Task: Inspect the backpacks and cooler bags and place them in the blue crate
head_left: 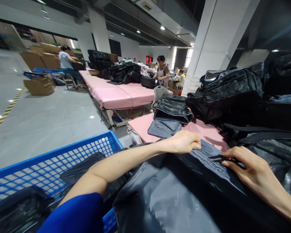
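Observation:
A large black bag with grey lining point(177, 197) lies spread wide before me. My left hand point(185, 141) is closed, pinching the lining near the bag's far edge. To its right, my right hand point(253, 168) grips thread snips point(217, 158) with dark handles and a thin pointed metal tip. That tip touches or hovers just above the grey lining; I cannot tell which. Beyond my hands a camouflage-patterned bag point(172, 106) sits with its grey-lined flap point(164, 127) folded down.
A blue plastic basket point(55, 152) holding black bags stands at left. Black bags point(232, 87) are piled at right on the pink table point(143, 126). Another pink table point(118, 94) bears more bags. A standing co-worker point(162, 72) and a seated person point(68, 64) are farther off.

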Demonstrator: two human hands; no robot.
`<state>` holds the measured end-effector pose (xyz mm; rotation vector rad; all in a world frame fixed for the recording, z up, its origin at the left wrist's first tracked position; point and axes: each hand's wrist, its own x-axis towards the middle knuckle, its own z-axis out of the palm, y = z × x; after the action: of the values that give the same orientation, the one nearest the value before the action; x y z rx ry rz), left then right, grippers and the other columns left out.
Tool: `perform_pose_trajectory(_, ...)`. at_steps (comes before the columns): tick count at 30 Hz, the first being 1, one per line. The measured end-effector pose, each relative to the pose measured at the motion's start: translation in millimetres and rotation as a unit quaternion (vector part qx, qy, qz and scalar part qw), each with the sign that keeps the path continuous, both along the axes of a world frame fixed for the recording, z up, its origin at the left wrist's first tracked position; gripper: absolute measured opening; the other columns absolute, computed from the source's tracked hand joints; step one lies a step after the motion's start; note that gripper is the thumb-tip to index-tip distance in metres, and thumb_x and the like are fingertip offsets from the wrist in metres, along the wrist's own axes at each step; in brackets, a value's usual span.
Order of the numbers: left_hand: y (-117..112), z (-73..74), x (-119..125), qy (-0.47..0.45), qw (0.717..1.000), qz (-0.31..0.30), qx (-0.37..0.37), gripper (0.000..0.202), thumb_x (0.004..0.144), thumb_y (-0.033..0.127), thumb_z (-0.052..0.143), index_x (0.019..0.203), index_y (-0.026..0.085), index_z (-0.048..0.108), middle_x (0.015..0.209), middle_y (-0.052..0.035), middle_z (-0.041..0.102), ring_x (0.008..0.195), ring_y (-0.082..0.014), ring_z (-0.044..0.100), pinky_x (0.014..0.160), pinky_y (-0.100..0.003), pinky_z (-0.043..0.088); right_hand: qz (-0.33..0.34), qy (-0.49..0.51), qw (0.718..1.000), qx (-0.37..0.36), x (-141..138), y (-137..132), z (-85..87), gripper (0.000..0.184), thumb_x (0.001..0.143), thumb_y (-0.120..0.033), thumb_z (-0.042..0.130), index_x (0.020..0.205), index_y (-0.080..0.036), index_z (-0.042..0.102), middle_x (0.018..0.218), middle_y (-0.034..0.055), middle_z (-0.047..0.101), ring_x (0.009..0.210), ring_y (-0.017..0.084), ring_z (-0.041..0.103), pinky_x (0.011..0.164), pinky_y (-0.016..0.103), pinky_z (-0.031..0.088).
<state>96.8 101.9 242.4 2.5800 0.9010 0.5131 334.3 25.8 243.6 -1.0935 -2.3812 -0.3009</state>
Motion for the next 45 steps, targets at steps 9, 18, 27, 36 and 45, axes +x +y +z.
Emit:
perform_pose_trajectory(9, -0.9, -5.2, 1.1, 0.002, 0.999, -0.043, 0.029, 0.014, 0.086, 0.021, 0.052, 0.083, 0.017, 0.065, 0.089, -0.0009, 0.066, 0.083, -0.0142, 0.057, 0.074, -0.022, 0.039, -0.013, -0.042, 0.997, 0.059, -8.5, -3.4, -0.9, 0.006, 0.088, -0.023, 0.052, 0.090, -0.022, 0.057, 0.081, 0.0027, 0.061, 0.071, 0.014, 0.054, 0.063, 0.028, 0.043)
perform_pose_trajectory(18, -10.3, -5.3, 29.0, -0.026, 0.978, -0.181, 0.097, 0.012, 0.083, 0.027, 0.060, 0.082, 0.017, 0.067, 0.081, 0.0001, 0.067, 0.077, -0.0113, 0.059, 0.064, -0.019, 0.037, -0.058, 0.011, 0.998, 0.036, 22.7, -28.9, -3.0, 0.014, 0.086, -0.031, 0.054, 0.098, -0.023, 0.057, 0.089, 0.0029, 0.062, 0.078, 0.015, 0.058, 0.064, 0.028, 0.046)
perform_pose_trajectory(27, -11.8, -20.1, 26.2, -0.010, 0.909, -0.174, 0.378, 0.028, 0.092, 0.018, 0.036, 0.085, 0.018, 0.063, 0.081, -0.0034, 0.064, 0.069, -0.0120, 0.054, 0.056, -0.025, 0.032, -0.032, -0.087, 0.986, 0.137, 6.8, -33.5, -2.5, 0.011, 0.089, -0.021, 0.050, 0.097, -0.019, 0.057, 0.086, 0.0042, 0.063, 0.073, 0.015, 0.054, 0.066, 0.031, 0.038)
perform_pose_trajectory(36, -10.0, -17.3, 28.3, -0.050, 0.907, -0.229, 0.350, 0.023, 0.092, 0.020, 0.041, 0.086, 0.017, 0.063, 0.083, -0.0052, 0.063, 0.077, -0.0124, 0.055, 0.069, -0.024, 0.040, -0.034, -0.113, 0.982, 0.146, 8.8, -35.4, 1.8, 0.008, 0.088, -0.019, 0.050, 0.090, -0.020, 0.059, 0.081, 0.0026, 0.063, 0.068, 0.015, 0.051, 0.063, 0.031, 0.035)
perform_pose_trajectory(45, -8.5, -13.5, 30.0, -0.029, 0.940, -0.227, 0.255, 0.027, 0.086, 0.039, 0.054, 0.090, 0.015, 0.067, 0.087, -0.0051, 0.066, 0.081, -0.0139, 0.057, 0.073, -0.023, 0.040, -0.041, -0.102, 0.985, 0.134, 28.4, -54.1, 3.5, 0.013, 0.090, -0.025, 0.049, 0.097, -0.020, 0.057, 0.088, 0.0034, 0.063, 0.074, 0.016, 0.054, 0.067, 0.031, 0.037)
